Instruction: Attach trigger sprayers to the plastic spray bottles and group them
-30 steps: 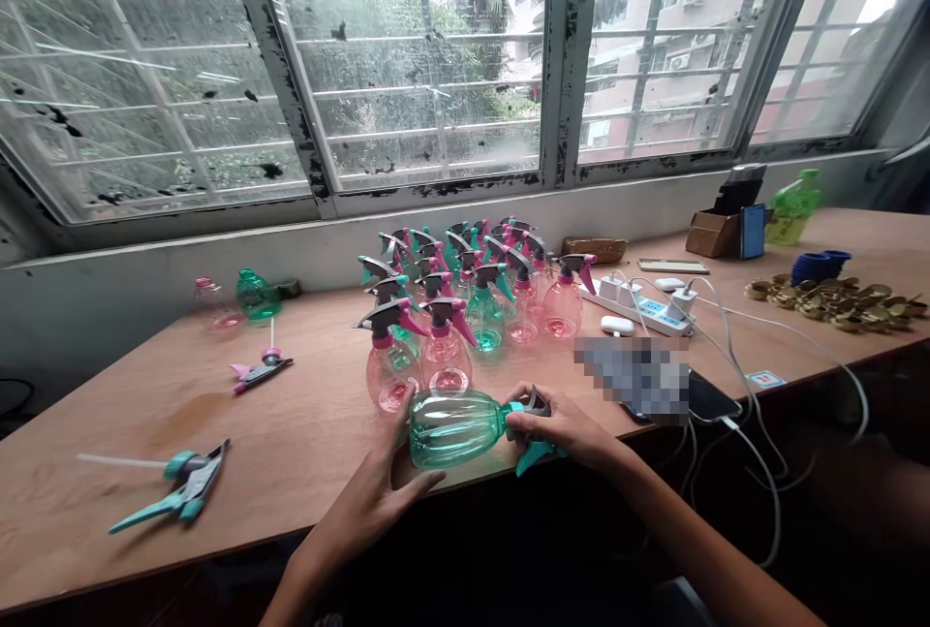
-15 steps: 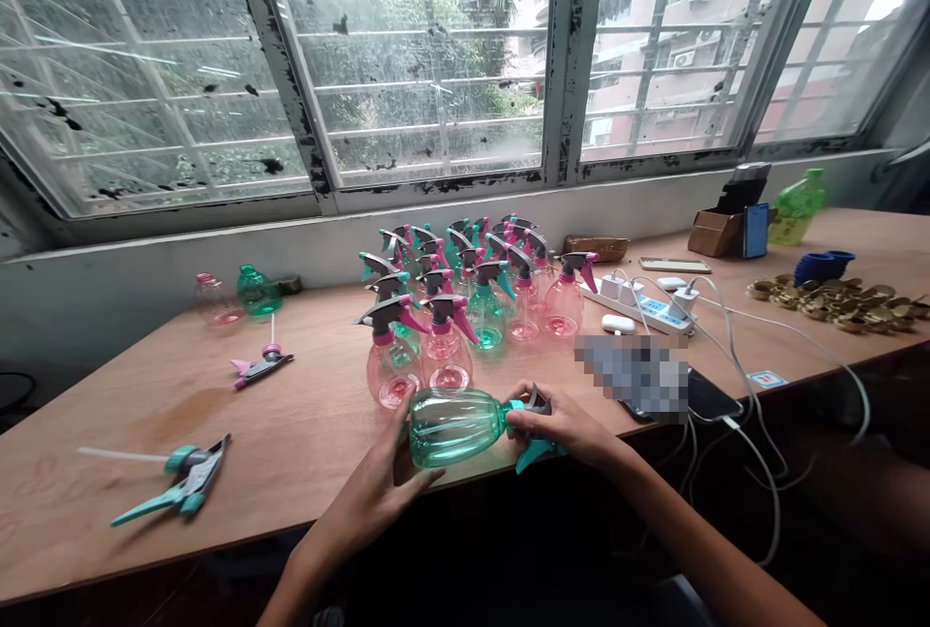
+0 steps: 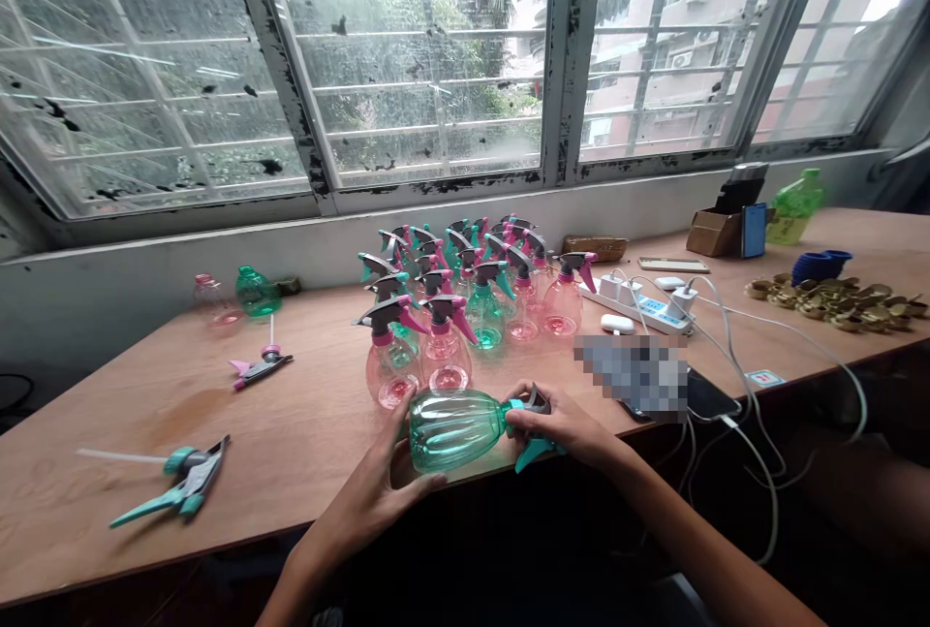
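A clear green spray bottle lies sideways between my hands, over the table's front edge. My left hand cups its base, fingers behind and thumb below. At the neck, my right hand is closed around the green collar and grey spray head, whose green trigger hangs down below the fingers. Just beyond stand several assembled spray bottles, pink and green, upright in a close group. On the left lie a loose green-and-grey spray head with its tube and a pink-and-grey spray head.
A pink bottle and a green bottle without heads are at the back left. Right of the group are a white power strip with cables, a phone, a cardboard box and a pile of gold-coloured pieces.
The green bottle has turned slightly about its long axis, so its ridges and reflections look different. Both hands keep nearly the same place.
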The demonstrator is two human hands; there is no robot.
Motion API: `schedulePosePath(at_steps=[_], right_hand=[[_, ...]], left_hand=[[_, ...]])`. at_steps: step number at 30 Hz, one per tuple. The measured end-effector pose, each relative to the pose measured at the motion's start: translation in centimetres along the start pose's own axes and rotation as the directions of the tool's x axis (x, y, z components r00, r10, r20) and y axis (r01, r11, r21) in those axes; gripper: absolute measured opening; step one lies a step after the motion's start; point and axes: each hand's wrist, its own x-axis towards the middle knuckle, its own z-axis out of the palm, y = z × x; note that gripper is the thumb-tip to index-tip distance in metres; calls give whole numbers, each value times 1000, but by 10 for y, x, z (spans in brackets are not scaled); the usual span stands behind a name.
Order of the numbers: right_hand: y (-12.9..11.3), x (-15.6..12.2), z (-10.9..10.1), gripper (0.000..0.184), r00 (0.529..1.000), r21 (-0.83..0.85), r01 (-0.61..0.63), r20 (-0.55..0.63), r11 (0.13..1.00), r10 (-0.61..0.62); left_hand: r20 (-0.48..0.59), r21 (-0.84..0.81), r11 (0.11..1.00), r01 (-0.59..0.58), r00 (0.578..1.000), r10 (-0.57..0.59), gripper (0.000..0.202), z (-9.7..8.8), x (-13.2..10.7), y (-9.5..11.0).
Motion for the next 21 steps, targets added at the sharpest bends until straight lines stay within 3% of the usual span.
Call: schedulePosePath(at_steps=[5,12,21], right_hand=[[2,1,0,38,1000,4,5,-4,1000,-5],[1,0,0,37,1000,5,12,1,1000,-12],[4,0,-1,36,1000,9,26,-7,1000,-26]], left_hand=[[-3,18,1000,-19,1000,19,94,0,-1,-4],[3,-77,997,15,1000,-14,96,1,-1,0],[-24,55,998,-13,1000,14,96,-1,0,-7]])
